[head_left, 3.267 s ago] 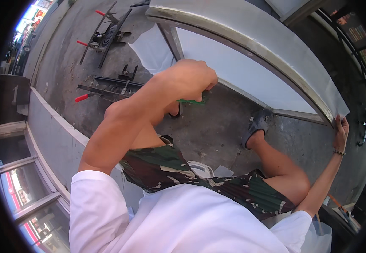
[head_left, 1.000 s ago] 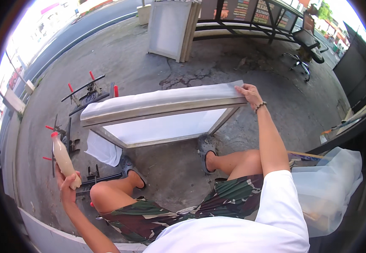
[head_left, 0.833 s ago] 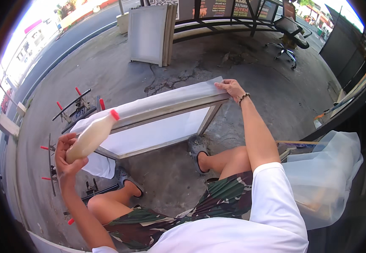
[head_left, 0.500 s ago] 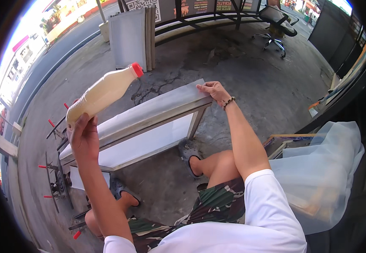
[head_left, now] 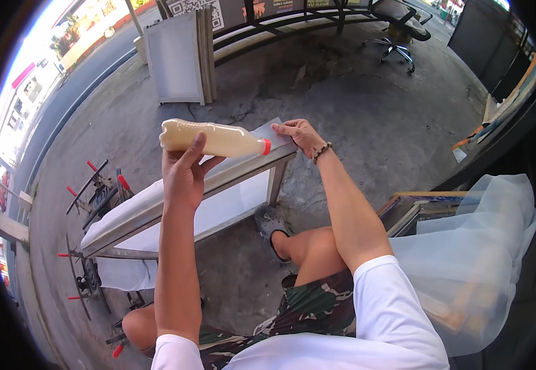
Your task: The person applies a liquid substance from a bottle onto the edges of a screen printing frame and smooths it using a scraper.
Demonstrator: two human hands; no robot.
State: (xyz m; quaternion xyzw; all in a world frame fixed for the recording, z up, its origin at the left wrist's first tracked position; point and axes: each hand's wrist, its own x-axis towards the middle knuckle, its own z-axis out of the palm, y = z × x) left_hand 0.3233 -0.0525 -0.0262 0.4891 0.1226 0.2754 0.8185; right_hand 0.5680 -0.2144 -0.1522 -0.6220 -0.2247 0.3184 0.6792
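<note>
My left hand (head_left: 183,172) is closed around a clear plastic bottle (head_left: 218,138) of pale cream-coloured liquid. The bottle lies almost level in the air, its red cap (head_left: 266,147) pointing right and slightly down. Below it a rectangular frame (head_left: 241,171) stands on edge, leaning in front of my legs. A whitish translucent sheet (head_left: 123,213) runs along the frame's upper bar. At the right end, my right hand (head_left: 302,137) pinches the corner of that sheet between thumb and fingers. Part of the sheet is hidden behind the bottle and my left hand.
Bar clamps (head_left: 98,185) with red handles stand at the left. Several flat frames (head_left: 178,61) lean together at the back, and an office chair (head_left: 397,40) is at the far right. Beside my right arm, translucent mesh cloth (head_left: 490,246) drapes over more frames (head_left: 425,196).
My left hand has moved right with the bottle and tipped it from cap-up to nearly level, cap slightly down. My right hand keeps its pinch on the sheet's corner.
</note>
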